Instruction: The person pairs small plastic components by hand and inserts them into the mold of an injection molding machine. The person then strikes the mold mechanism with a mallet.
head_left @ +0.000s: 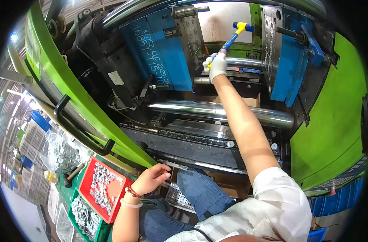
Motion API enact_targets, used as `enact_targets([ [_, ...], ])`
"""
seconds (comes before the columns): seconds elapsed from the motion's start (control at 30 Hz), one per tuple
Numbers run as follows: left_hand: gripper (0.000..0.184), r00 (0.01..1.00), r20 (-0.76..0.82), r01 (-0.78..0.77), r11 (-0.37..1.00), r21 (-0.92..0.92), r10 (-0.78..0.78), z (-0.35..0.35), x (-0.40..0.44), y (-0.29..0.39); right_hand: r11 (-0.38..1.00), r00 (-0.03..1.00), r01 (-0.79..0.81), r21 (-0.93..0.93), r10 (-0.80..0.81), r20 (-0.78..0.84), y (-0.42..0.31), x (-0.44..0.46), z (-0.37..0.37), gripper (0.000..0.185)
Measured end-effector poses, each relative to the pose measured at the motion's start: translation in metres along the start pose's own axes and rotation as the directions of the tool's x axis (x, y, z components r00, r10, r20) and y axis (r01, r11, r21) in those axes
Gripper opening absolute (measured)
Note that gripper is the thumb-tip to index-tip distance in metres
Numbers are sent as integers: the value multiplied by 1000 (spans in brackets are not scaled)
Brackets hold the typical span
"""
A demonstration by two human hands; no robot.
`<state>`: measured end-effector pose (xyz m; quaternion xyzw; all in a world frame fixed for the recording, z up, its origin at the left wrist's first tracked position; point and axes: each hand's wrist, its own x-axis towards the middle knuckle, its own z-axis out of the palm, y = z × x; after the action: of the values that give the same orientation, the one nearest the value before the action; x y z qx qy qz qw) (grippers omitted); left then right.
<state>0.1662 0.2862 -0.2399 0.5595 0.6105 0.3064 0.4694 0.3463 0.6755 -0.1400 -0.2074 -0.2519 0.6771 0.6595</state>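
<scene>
My right hand (218, 66), in a white glove, is wrapped round the handle of a blue and yellow hammer (232, 39). It reaches between the two blue mould halves, the left one (155, 52) and the right one (293, 60). The hammer head points up and right, near the right half's metal face. My left hand (153, 177) is bare, with its fingers curled near the lower edge of the machine, beside a small clear strip (174, 165). Whether the fingers hold anything is hard to make out.
A red tray (120, 201) of small metal parts stands at lower left, beside a green bin (104, 232) of similar parts. Another hammer (73, 176) and a bag of parts (62, 155) lie behind. A black handle (77, 131) juts from the green door. Steel bars (184, 108) cross the machine.
</scene>
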Motion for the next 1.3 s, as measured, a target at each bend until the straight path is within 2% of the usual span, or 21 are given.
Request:
enact_targets([
  [0.03,26,1000,-8,4,1000,-1,-4,0,0,1,1000,1000,-2,30,2,-7,7,0,6,45],
  [0.07,26,1000,-10,-7,1000,0,7,0,0,0,991,991,-128,-48,129,22,14,-4,9,47],
  [0.1,26,1000,-9,-17,1000,2,18,0,3,-4,942,938,-310,-129,325,119,25,-5,9,48],
  [0.17,25,1000,6,-11,1000,19,11,-1,4,-4,937,942,-266,-228,303,147,27,-15,1,42],
  [0.2,25,1000,16,1,1000,27,-1,0,5,-3,943,945,-256,-214,291,151,16,-23,2,41],
  [0.33,26,1000,18,-17,1000,17,17,2,3,-5,987,981,-150,-54,155,117,2,-19,2,46],
  [0.47,26,1000,-15,-24,1000,6,24,0,-5,-2,991,1000,6,137,-4,-14,-2,-7,7,49],
  [0.57,25,1000,-15,-15,1000,13,15,-1,-5,-1,982,975,-182,-57,188,122,24,-10,7,48],
  [0.6,24,1000,-6,-6,1000,17,6,-1,-3,-4,924,927,-272,-269,326,185,29,-14,2,46],
  [0.73,24,1000,19,-9,1000,22,9,-1,1,-7,968,973,-180,-175,201,116,5,-8,-7,45],
  [0.83,24,999,18,32,999,30,-32,-1,1,-4,999,992,-30,-43,35,118,-9,-22,2,46],
  [0.87,24,1000,16,24,999,27,-24,-1,1,-3,1000,997,-9,21,7,80,-13,-28,10,47],
  [0.97,24,1000,0,7,1000,21,-7,0,0,-3,993,992,0,121,-15,121,5,-38,30,48],
  [1.0,24,1000,-3,3,1000,17,-3,1,2,-5,998,996,53,45,-56,75,18,-49,39,51],
  [1.1,24,1000,4,6,999,33,-7,0,3,-7,923,972,-5,-385,95,213,27,-69,35,50],
  [1.13,24,1000,11,4,999,37,-5,1,5,-7,923,962,1,-385,105,254,18,-68,32,50],
  [1.23,24,999,33,-5,999,36,4,3,6,-7,974,977,24,-226,26,214,-6,-68,34,39],
  [1.27,24,999,36,-7,999,34,6,3,6,-6,985,981,92,-148,-64,186,-5,-64,34,36],
  [1.3,24,999,36,-8,999,33,7,3,5,-3,993,986,75,-89,-61,156,-8,-59,31,41],
])
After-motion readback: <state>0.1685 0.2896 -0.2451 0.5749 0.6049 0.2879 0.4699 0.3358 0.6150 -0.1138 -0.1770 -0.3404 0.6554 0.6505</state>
